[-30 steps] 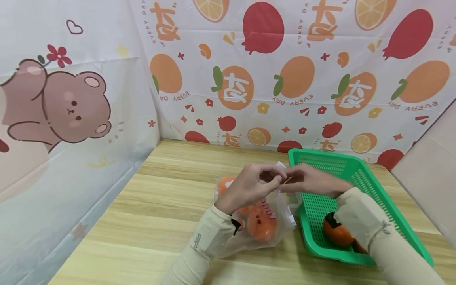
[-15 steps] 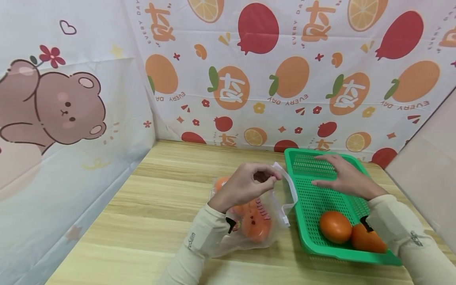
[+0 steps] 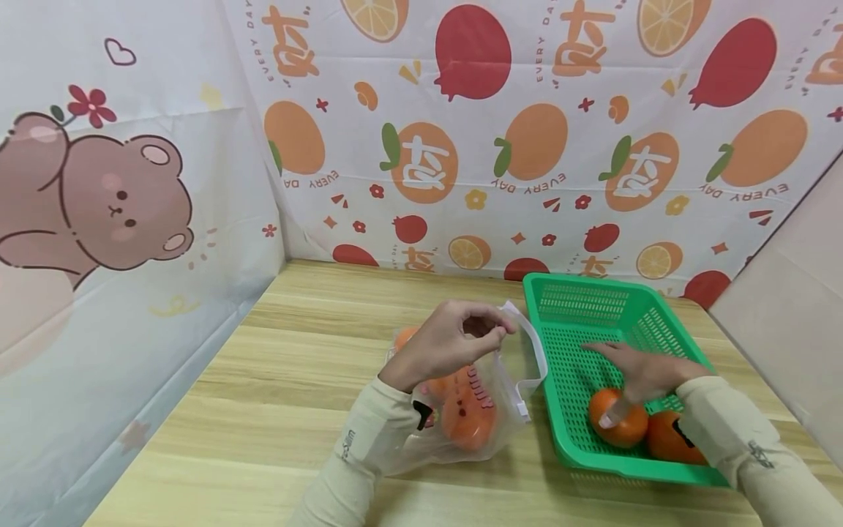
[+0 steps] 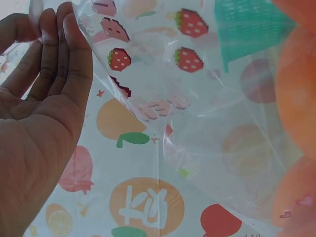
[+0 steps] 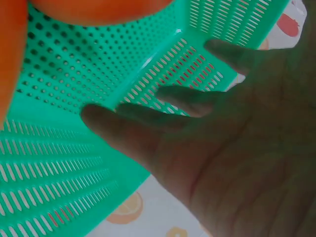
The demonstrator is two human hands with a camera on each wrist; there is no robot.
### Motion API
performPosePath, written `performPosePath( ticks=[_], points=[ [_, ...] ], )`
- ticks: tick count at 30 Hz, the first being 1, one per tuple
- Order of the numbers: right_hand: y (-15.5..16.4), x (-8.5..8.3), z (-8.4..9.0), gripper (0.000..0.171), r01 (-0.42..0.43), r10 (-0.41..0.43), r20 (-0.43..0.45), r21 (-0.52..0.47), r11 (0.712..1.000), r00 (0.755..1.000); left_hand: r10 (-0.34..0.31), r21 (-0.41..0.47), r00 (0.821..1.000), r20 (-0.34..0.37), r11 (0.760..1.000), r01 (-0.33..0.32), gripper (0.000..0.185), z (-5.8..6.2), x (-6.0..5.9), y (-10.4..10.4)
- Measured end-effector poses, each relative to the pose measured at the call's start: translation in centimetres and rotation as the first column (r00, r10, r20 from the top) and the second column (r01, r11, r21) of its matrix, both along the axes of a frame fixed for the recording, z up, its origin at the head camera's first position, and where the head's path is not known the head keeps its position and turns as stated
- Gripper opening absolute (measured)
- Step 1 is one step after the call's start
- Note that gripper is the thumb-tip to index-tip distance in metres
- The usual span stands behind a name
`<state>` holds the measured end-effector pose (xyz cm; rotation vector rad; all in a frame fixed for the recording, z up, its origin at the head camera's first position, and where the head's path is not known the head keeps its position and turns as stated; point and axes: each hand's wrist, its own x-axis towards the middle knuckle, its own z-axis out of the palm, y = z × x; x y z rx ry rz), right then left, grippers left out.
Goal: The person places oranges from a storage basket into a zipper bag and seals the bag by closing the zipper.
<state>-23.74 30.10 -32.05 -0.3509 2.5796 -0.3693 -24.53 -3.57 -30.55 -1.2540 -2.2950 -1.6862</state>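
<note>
Fruit-printed cloth (image 3: 527,252) fills the back, and in front of it spreads the wood-grain table (image 3: 237,410). On the right sits the green basket (image 3: 576,351), with holes all over its floor and slots in its walls. Just to its left is the clear bag (image 3: 507,391), round orange fruit inside, strawberries printed on the plastic!

My left hand (image 3: 443,342) is up at the mouth of that bag, thumb and fingertips pinching the edge. My right hand (image 3: 642,372) is down inside the basket, fingers spread wide, nothing in its grasp, thumb right in front of the nearer fruit (image 3: 626,432); whether it touches, I can't tell. Beside that one, at the basket's near end, sits the second fruit (image 3: 668,439), partly behind my wrist. Smallest of all, the white slider (image 3: 523,411) sits at the near end of the pale strip along the bag's mouth.
</note>
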Motion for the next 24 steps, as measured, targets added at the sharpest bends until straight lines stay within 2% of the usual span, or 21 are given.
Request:
performPosePath(
  ticks=[5, 11, 15, 24],
  points=[
    [0.1, 0.3, -0.4, 0.114, 0.042, -0.042, 0.121, 0.0, 0.999, 0.992, 0.004, -0.006, 1.0, 0.002, 1.0, -0.004, 0.015, 0.1, -0.1, -0.1],
    [0.0, 0.6, -0.7, 0.094, 0.098, -0.103, 0.191, 0.035, 0.995, 0.976, 0.012, -0.009, 1.0, 0.008, 1.0, -0.012, 0.016, 0.1, -0.1, 0.0],
    [0.0, 0.6, -0.9, 0.079, 0.092, -0.1, 0.207, 0.046, 0.995, 0.973, 0.016, -0.01, 1.0, 0.007, 1.0, -0.016, 0.016, 0.1, 0.1, 0.0],
    [0.1, 1.0, -1.1, 0.068, 0.079, -0.088, 0.183, 0.059, 0.995, 0.979, 0.025, -0.011, 1.0, 0.002, 1.0, -0.025, 0.016, 0.1, 0.6, 0.2]
  ],
)
